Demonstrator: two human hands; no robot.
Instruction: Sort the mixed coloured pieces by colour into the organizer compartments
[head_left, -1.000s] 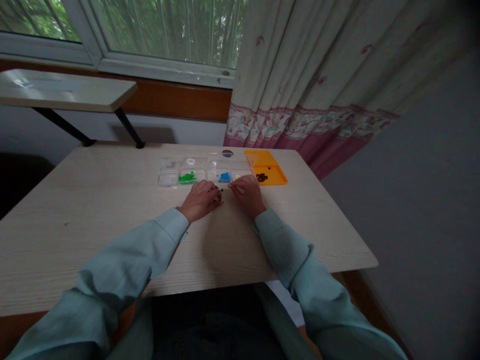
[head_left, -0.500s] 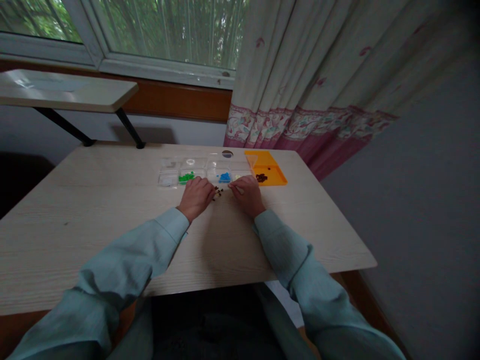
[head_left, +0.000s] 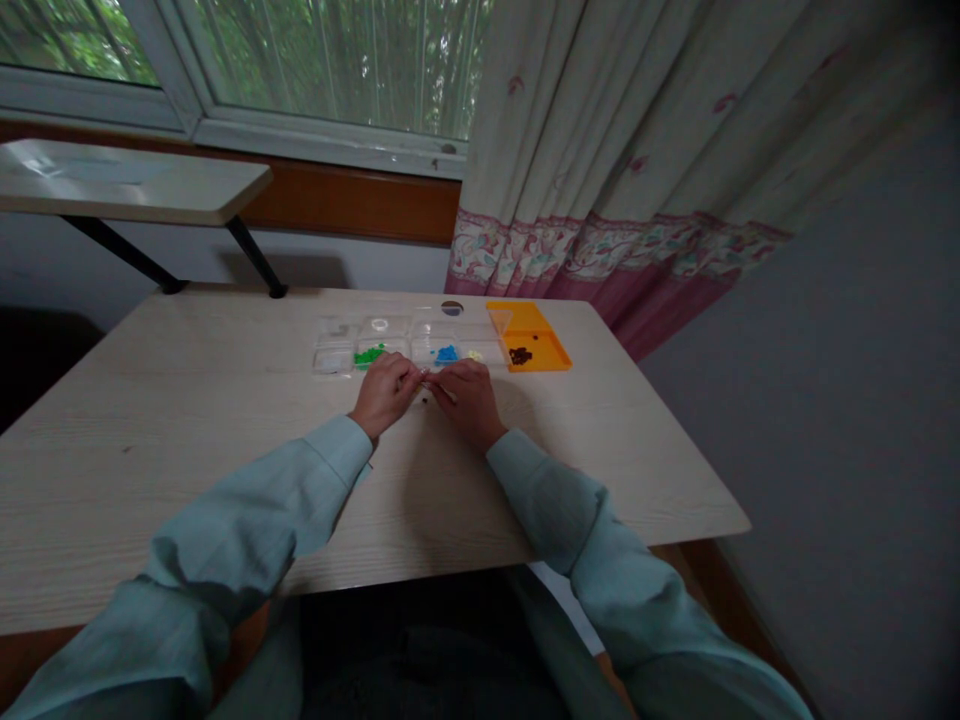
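Observation:
My left hand [head_left: 386,392] is closed in a pinch on a small beaded piece, mostly hidden now; half a second ago its dark brown and cream bits showed at the fingertips. A dark bit [head_left: 424,401] of it shows just below the fingers. My right hand [head_left: 466,400] is closed too, its fingertips meeting the left ones; what they pinch is too small to make out. Just behind the hands lies a clear compartment box [head_left: 334,362] with green beads [head_left: 369,357], blue beads [head_left: 447,355] and pale yellow beads [head_left: 475,356].
An orange tray [head_left: 551,352] holding dark brown beads [head_left: 520,356] stands right of the clear box. A raised shelf [head_left: 187,195] on black legs is at the table's back left. A curtain [head_left: 570,200] hangs behind the wooden table [head_left: 187,420].
My right hand has moved left, and its fingertips now meet my left hand's. The beaded piece, visible before between the hands, is now largely covered by fingers.

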